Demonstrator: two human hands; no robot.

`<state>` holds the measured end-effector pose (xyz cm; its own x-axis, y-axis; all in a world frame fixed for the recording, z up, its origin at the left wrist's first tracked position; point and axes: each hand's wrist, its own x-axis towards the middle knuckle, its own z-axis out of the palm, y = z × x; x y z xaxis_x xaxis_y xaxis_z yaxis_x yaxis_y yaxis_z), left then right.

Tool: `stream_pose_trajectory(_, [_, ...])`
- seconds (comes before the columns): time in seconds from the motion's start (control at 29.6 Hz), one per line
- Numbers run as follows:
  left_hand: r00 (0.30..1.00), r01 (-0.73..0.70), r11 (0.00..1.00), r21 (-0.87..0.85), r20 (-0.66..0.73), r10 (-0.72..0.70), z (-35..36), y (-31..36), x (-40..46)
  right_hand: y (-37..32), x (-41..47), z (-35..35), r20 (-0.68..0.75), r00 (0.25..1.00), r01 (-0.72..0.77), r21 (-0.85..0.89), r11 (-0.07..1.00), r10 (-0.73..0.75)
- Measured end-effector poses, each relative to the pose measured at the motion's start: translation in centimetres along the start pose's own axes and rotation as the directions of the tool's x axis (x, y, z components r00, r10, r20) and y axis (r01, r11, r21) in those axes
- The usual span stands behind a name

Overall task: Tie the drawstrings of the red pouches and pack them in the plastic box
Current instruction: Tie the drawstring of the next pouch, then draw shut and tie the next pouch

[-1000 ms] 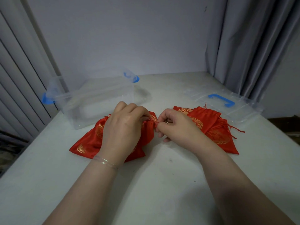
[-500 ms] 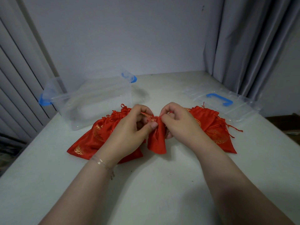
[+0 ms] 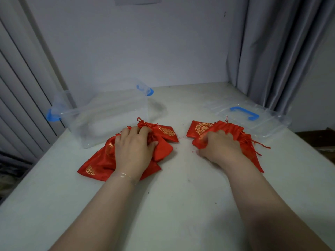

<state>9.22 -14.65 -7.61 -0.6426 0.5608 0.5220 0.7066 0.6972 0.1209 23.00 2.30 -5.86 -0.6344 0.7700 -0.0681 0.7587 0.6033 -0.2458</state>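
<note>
White counter [image 3: 172,205] under grey curtains: the left hand [image 3: 135,149] presses, fingers bent, on the left pouches [image 3: 97,163]; the right hand [image 3: 220,147] clenches the right pouches [image 3: 203,128]. Half a second ago both pinched one pouch together. Best gather each bunch fully before lifting toward the plastic box [image 3: 108,115] beyond the left grip.

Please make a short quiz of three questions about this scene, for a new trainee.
1. True or false: a red pouch already lies inside the plastic box.
2. Which hand wears the thin bracelet?
3. The lid with the blue handle lies: A) on the box, B) flat on the table, behind the right pile of pouches.

Key: 1 false, it looks empty; 2 the left hand, not the right hand; 3 B.
</note>
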Motion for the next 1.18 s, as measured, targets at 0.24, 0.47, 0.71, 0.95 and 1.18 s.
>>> stream_pose_trajectory(0.24, [0.968,-0.187,0.897,-0.4,-0.23,0.099,-2.0,1.6,-0.3,0.9,2.0,0.9,-0.034,0.997,-0.062,0.107,0.992,0.066])
stream_pose_trajectory(0.47, [0.912,0.411,0.303,-0.86,0.391,-0.128,-4.0,3.3,-0.1,-1.4,-0.5,-0.8,-0.601,0.76,0.551,0.394,0.735,-0.247])
stream_pose_trajectory(0.71, [0.735,0.664,-0.421,-0.617,0.642,0.219,-5.6,2.5,0.4,-3.9,-3.3,-0.5,-0.525,0.613,0.79,0.407,0.459,-0.591])
stream_pose_trajectory(0.95, [0.825,0.512,-0.211,-0.833,0.545,-0.15,-4.5,1.8,0.6,-4.2,-4.1,-0.9,-0.414,0.825,0.555,0.724,0.41,-0.385])
stream_pose_trajectory(1.18, [0.845,0.528,-0.107,-0.842,0.534,-0.032,-4.2,3.0,-0.2,-3.5,-2.4,-0.9,-0.106,0.959,0.23,0.832,0.505,-0.263])
